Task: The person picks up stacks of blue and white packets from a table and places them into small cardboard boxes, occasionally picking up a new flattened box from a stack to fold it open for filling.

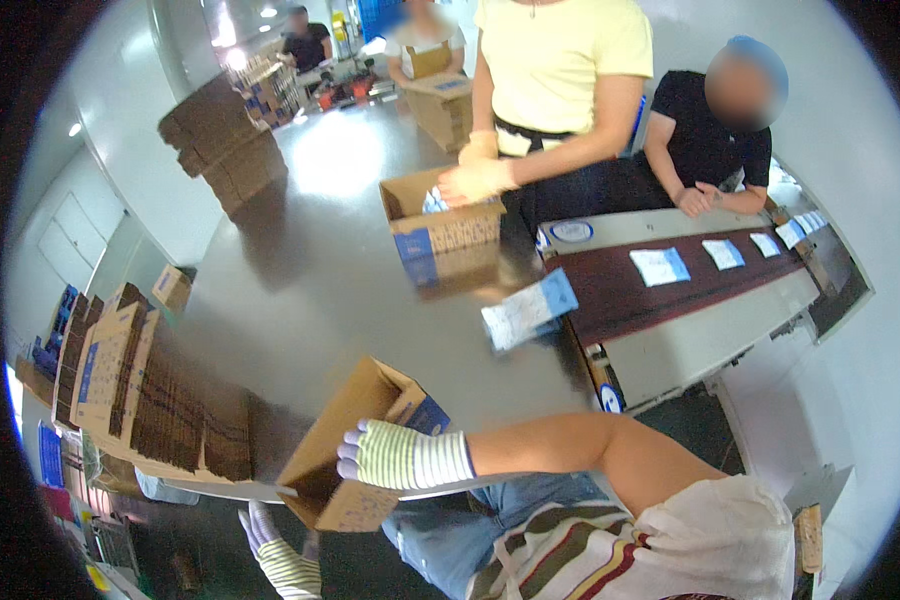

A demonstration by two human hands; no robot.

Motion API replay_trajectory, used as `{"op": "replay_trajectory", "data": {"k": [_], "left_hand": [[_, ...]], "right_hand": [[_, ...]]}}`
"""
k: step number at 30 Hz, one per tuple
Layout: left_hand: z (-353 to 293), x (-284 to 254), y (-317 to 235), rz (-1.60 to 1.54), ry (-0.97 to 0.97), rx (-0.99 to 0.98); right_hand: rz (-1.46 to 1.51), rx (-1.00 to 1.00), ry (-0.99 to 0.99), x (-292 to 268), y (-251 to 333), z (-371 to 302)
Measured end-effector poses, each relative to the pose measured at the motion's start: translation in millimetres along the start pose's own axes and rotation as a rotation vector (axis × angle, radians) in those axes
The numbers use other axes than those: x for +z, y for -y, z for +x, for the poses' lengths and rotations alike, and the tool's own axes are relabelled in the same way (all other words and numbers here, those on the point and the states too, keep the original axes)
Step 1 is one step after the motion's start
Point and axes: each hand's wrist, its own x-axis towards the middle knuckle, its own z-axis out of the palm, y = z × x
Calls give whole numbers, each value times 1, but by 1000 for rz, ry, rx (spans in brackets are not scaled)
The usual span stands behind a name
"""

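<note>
A small brown cardboard box (355, 507) with a blue printed patch stands tilted at the table's near edge, its open top facing up and left. My right hand (400, 455), in a striped glove with lilac fingertips, grips the box's near wall, the fingers curled over its rim. Lower left, my left hand (275, 550) wears a matching glove and hangs off the table edge beside the box. Its fingers are stretched out and hold nothing. Two overlapping white-and-blue packets (530, 310) lie on the metal table (310, 260), poking out from the belt's end.
Left stands a thick stack of flattened cartons (160, 400); another stack (225, 150) stands farther back. Across the table a person in yellow gloves (480, 175) reaches into an open carton (448, 235). Packets ride a dark red conveyor belt (620, 310) at right, where another person (715, 140) sits.
</note>
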Motion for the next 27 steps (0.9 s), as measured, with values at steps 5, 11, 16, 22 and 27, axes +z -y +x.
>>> {"op": "replay_trajectory", "data": {"k": [5, 11, 16, 22, 27], "left_hand": [[24, 26, -54, 909, 536, 935], [9, 88, -64, 688, 657, 876], [0, 92, -120, 901, 662, 669], [7, 117, -55, 762, 429, 805], [-7, 113, -75, 719, 383, 630]], "right_hand": [[303, 20, -47, -14, -28, -9], [355, 331, -491, 13, -44, -29], [555, 502, -493, 48, -40, -65], [748, 597, -216, 75, -25, -105], [509, 404, -183, 93, -10, -125]]}}
